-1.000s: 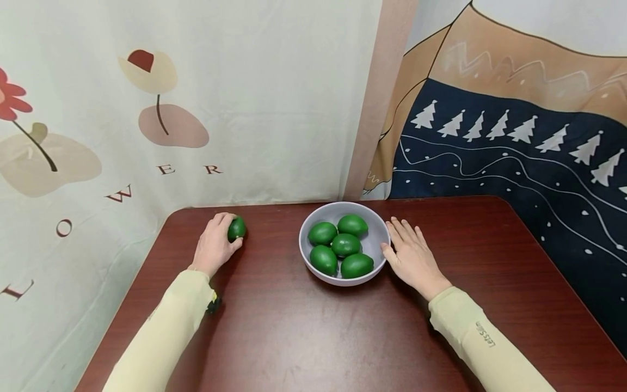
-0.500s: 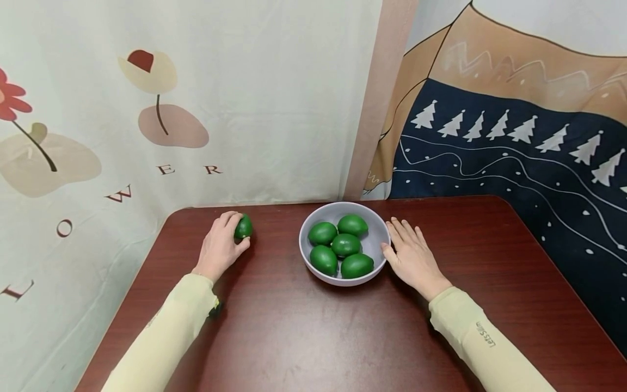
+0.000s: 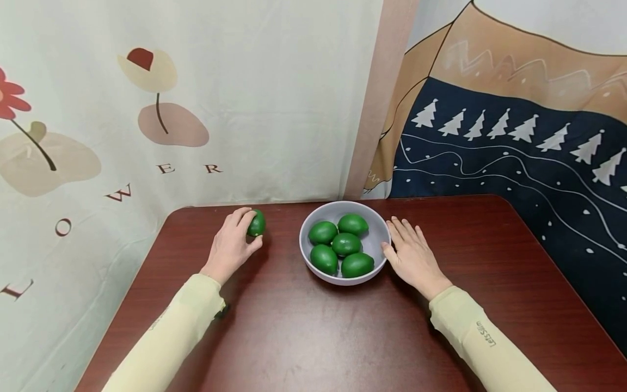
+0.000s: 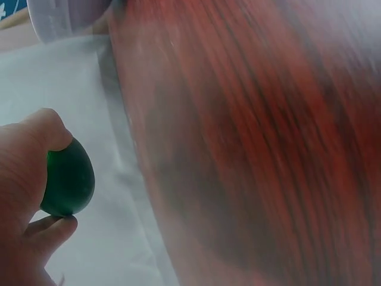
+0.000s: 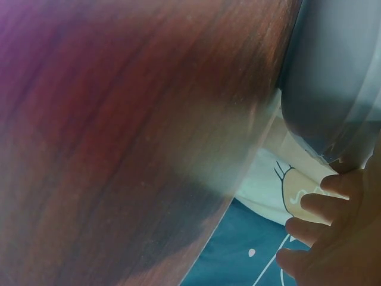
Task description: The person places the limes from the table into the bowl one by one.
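Observation:
My left hand (image 3: 229, 247) holds a green lime (image 3: 257, 224) between thumb and fingers, left of the bowl and near the table's far edge. In the left wrist view the same lime (image 4: 69, 179) shows between the fingertips, with the pale bowl (image 4: 66, 16) at the top left. A grey-lavender bowl (image 3: 378, 231) stands at the back middle with several limes (image 3: 346, 244) inside. My right hand (image 3: 415, 258) lies with fingers straight at the bowl's right side, thumb at the rim. The right wrist view shows those fingers (image 5: 324, 208) beside the bowl's outer wall (image 5: 333, 71).
The brown wooden table (image 3: 303, 337) has its far edge close to a white flowered curtain (image 3: 274, 109). A dark blue cloth with white trees (image 3: 509, 158) hangs at the right. A small dark object (image 3: 222, 311) sticks out by the left cuff.
My left hand has moved right, toward the bowl, carrying the lime with it. The right hand and the bowl have stayed in place.

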Available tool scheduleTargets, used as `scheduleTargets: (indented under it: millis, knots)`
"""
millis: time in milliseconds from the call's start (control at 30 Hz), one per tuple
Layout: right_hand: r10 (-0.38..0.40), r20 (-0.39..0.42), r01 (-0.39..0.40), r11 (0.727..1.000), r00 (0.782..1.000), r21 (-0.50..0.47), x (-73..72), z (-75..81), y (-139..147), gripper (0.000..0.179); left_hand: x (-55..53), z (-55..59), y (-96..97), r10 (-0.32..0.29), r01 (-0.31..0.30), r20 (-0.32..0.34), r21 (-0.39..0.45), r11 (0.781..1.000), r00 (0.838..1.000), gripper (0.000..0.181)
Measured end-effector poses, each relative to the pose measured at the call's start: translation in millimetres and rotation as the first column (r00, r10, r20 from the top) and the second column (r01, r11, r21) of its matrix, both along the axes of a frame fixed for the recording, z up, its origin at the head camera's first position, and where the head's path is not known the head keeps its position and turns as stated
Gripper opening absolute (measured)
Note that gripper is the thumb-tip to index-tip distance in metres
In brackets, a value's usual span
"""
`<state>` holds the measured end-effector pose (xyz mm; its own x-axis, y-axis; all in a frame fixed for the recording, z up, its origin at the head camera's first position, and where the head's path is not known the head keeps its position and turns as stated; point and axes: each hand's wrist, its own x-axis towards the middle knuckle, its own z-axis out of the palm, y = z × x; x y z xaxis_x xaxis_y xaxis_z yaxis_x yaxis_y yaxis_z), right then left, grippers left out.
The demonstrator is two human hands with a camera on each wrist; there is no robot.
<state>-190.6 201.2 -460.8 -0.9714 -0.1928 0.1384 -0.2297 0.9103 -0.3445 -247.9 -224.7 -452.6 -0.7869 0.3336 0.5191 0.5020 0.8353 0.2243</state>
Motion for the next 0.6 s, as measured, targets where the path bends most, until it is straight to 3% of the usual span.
scheduleTargets:
  millis: [600]
  knots:
    - [0.007,-0.010,-0.006,1.000,1.000,0.009,0.7,0.0,0,0.063,9.9,10.8,29.8,-0.091,0.092,-0.097,0.004,0.996,0.991,0.056]
